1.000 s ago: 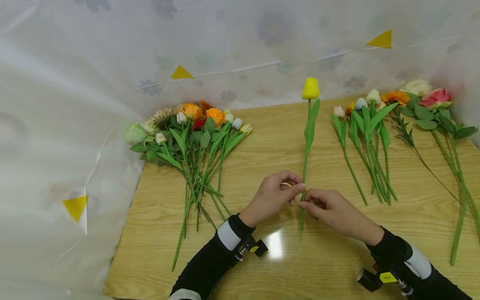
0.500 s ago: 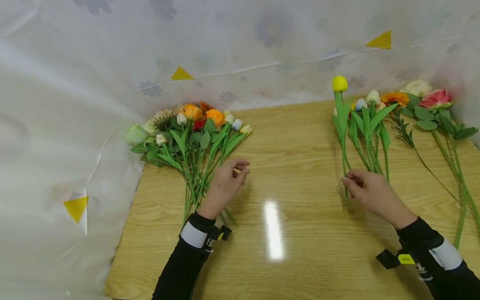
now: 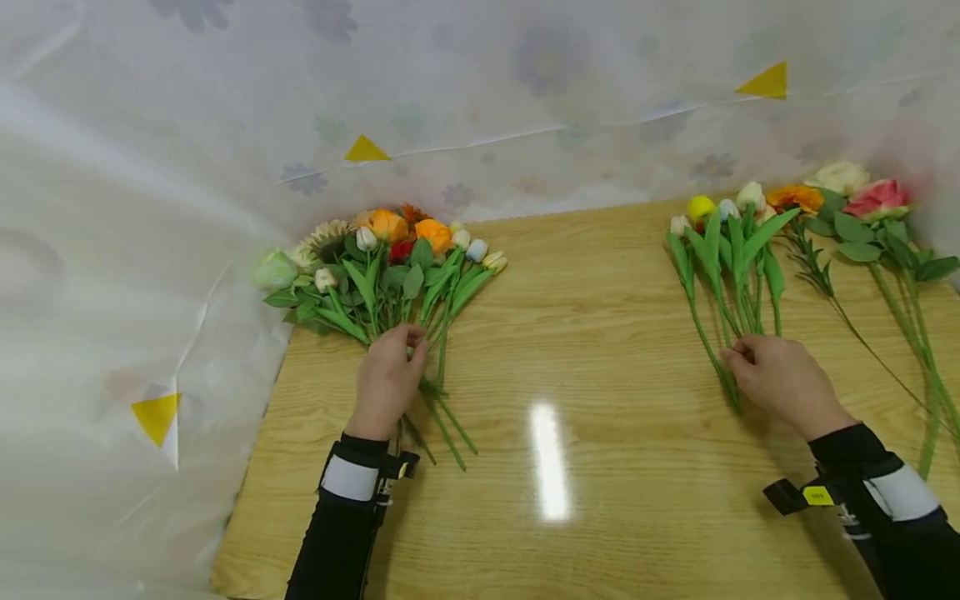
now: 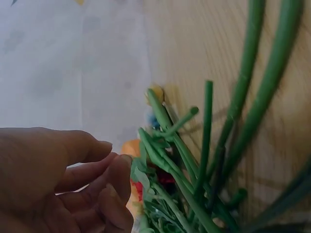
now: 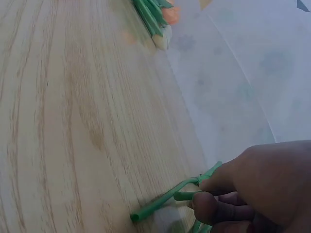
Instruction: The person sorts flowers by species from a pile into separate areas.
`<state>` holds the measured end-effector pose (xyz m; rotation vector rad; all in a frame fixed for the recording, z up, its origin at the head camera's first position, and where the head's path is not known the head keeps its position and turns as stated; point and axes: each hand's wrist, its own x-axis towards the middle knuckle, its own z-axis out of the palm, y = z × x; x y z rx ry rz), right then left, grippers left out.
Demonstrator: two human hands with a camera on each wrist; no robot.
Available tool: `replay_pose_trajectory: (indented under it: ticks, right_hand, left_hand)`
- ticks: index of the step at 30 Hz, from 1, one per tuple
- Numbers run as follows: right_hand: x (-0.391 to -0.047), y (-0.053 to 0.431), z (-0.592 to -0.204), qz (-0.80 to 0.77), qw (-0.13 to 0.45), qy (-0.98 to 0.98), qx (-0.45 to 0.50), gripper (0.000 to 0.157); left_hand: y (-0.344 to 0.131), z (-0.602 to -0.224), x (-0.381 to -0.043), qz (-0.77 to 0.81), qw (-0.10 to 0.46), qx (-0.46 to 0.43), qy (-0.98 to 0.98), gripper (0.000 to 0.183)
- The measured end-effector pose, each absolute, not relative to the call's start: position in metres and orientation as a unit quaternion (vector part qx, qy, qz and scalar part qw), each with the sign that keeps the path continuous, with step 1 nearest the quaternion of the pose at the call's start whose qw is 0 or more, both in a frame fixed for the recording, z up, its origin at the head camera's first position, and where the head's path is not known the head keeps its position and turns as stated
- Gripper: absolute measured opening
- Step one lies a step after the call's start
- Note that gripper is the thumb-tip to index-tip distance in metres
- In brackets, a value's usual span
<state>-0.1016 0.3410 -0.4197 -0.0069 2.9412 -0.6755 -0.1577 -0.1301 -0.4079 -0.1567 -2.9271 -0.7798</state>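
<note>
In the head view my right hand (image 3: pixel 786 385) pinches the stem of a yellow tulip (image 3: pixel 701 207) between thumb and fingertips. That flower lies among several tulips (image 3: pixel 748 198) on the right of the table. The stem's cut end (image 5: pixel 183 196) pokes out of the grip in the right wrist view. Over the stems of the left flower pile is my left hand (image 3: pixel 388 377). Its fingers are loosely bent, and the left wrist view shows nothing held in them. Beside those fingers run several green stems (image 4: pixel 208 141); whether any is touched I cannot tell.
The left pile mixes orange blooms (image 3: pixel 432 236), pale tulips and a light green flower (image 3: pixel 275 270). At far right lie a pink rose (image 3: pixel 877 200), a white bloom (image 3: pixel 838 178) and an orange flower (image 3: pixel 795 198). A patterned sheet (image 3: pixel 540 108) stands behind the wooden table (image 3: pixel 600 467).
Both hands held the yellow tulip at mid-table at first. My left hand let go and moved left over the pile. My right hand carried the tulip right and lowered it among the others.
</note>
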Motion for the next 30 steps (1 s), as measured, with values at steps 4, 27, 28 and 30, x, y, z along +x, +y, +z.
replay_pose_trajectory:
  ticks: [4, 27, 28, 30]
  right_hand:
    - [-0.102, 0.342, -0.421, -0.217, 0.071, 0.974, 0.005, 0.04]
    - [-0.086, 0.338, -0.421, -0.228, 0.032, 0.973, -0.024, 0.036]
    - [-0.086, 0.337, -0.421, -0.227, 0.036, 0.973, -0.022, 0.036]
    - [-0.086, 0.336, -0.42, -0.227, 0.044, 0.973, -0.018, 0.038]
  left_hand:
    - [-0.134, -0.414, -0.158, -0.202, 0.072, -0.038, -0.976, 0.023]
    - [-0.141, -0.438, -0.18, -0.016, 0.123, 0.033, -0.992, 0.024]
    - [-0.141, -0.437, -0.181, -0.011, 0.119, 0.036, -0.992, 0.024]
    - [-0.141, -0.437, -0.183, -0.008, 0.108, 0.039, -0.993, 0.025]
